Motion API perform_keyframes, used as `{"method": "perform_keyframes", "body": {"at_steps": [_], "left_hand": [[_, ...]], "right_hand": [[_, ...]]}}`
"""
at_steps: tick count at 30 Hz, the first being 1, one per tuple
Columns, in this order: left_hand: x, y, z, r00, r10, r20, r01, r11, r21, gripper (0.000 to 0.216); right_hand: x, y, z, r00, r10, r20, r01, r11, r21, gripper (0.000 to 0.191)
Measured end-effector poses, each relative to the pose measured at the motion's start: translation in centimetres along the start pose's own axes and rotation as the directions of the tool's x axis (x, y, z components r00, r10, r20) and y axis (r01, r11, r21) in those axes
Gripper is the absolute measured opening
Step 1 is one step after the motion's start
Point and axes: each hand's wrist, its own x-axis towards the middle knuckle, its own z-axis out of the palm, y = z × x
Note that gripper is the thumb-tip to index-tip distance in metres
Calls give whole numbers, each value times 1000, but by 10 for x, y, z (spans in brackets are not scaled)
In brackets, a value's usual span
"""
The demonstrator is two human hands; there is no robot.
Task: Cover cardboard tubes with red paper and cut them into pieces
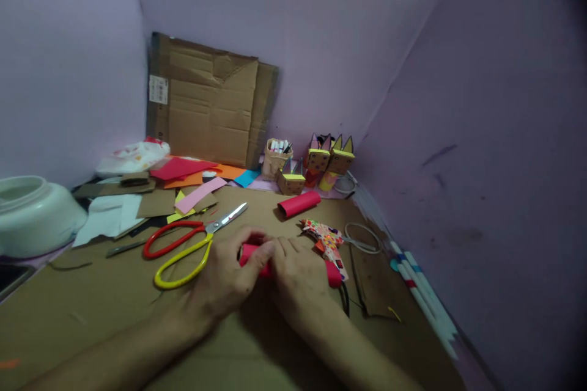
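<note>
Both my hands meet over a small piece of red paper (251,255) on the brown cardboard work surface (92,311). My left hand (229,272) pinches the red paper with thumb and fingers closed round it. My right hand (300,275) presses on the same paper from the right, fingers together. Just behind my right hand lies a patterned glue gun (326,237) with a red handle. A red paper roll (299,203) lies further back. Scissors with a red and a yellow handle (183,247) lie to the left of my left hand.
Paper animal figures (328,162) and a small basket of markers (276,157) stand at the back by the wall. Flat cardboard (206,104) leans on the wall. Coloured paper sheets (183,174), a white bowl (32,214), a white cable (362,237) and pens (422,293) lie around.
</note>
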Motion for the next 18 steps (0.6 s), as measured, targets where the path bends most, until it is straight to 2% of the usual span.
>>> {"method": "perform_keyframes", "body": {"at_steps": [2,5,8,12,16,18], "left_hand": [[2,4,-2,992,6,-125,-5,1000,7,24],[7,9,-8,961,-164,-221,146,985,-97,26],[10,13,-14,926,-329,-183,287,932,-223,26],[15,11,-20,921,-355,-159,324,926,-194,25],[20,7,-25,936,-337,-97,326,938,-119,29],[21,8,-27,944,-325,-61,318,943,-99,30]], "right_hand": [[1,6,-5,999,30,12,-30,999,27,28],[3,20,-13,991,97,95,-100,995,30,34],[5,34,-20,971,141,195,-148,989,23,24],[7,42,-28,961,135,243,-167,979,116,21],[7,42,-38,940,42,338,-191,886,423,49],[6,38,-41,930,-14,368,-191,835,515,49]]}}
